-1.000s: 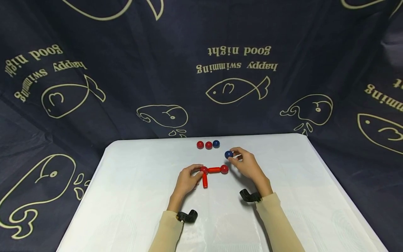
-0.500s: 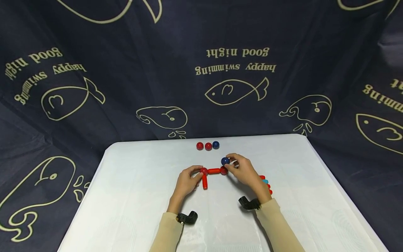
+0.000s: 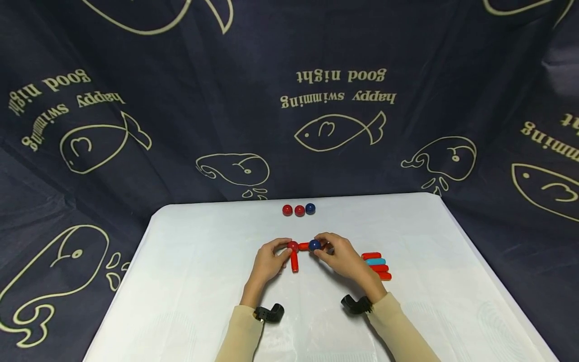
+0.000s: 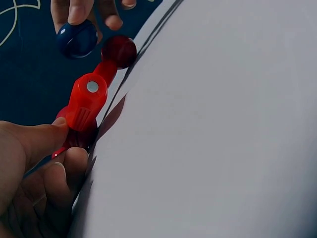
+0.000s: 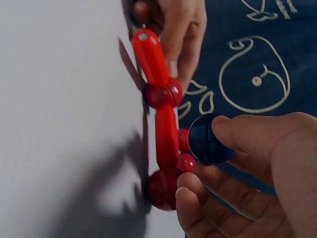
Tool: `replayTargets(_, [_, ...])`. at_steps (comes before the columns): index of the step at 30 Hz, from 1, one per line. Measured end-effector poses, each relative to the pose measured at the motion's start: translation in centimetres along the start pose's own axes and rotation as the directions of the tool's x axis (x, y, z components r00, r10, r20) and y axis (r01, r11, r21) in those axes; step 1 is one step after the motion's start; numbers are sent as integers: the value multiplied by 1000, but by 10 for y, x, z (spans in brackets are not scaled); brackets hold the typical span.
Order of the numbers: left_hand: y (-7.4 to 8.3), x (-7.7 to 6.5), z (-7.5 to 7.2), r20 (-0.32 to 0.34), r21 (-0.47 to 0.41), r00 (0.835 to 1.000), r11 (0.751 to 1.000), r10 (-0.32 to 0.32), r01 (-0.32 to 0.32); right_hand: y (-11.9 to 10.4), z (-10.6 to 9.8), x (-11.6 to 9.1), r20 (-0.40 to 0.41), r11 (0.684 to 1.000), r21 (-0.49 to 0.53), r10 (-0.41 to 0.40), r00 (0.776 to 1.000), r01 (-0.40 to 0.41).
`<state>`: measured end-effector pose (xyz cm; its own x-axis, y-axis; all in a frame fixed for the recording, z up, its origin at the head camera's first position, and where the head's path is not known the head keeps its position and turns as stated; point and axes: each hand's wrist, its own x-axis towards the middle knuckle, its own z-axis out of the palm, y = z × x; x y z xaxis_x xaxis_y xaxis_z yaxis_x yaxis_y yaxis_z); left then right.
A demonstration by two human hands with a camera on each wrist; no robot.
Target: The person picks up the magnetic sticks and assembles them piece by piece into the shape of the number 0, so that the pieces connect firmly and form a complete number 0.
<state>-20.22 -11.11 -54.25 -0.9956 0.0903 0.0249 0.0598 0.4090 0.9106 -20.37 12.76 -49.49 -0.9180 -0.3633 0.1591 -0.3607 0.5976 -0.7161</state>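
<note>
My left hand pinches a red ball between thumb and fingers. From it one red rod, with a silver dot on its end, points toward me. A second red rod runs right to another red ball, which my right hand mostly hides in the head view. My right hand pinches a blue ball between thumb and fingertips. In the left wrist view that blue ball stands apart from the far red ball, with a gap between them.
Two loose red balls and a blue ball sit in a row near the back edge of the white table. Several rods, red ones and a light-blue rod, lie beside my right forearm. A dark patterned cloth hangs behind.
My right hand has brought the blue ball left and toward me, from beyond the far red ball to over the horizontal rod. The rods at right have come into sight. My left hand stays put.
</note>
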Motion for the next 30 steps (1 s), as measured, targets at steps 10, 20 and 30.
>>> replayTargets(10, [0, 1, 0, 10, -8, 1000, 1000, -17, 17, -8, 12, -13, 52, 999, 16, -52, 997, 51])
replayTargets(20, [0, 1, -1, 6, 5, 1000, 1000, 8, -8, -15, 26, -27, 86, 993, 82, -88, 992, 80])
replayTargets(30, [-1, 0, -1, 9, -1, 1000, 1000, 14, -14, -17, 43, -35, 149, 990, 86, -121, 981, 109])
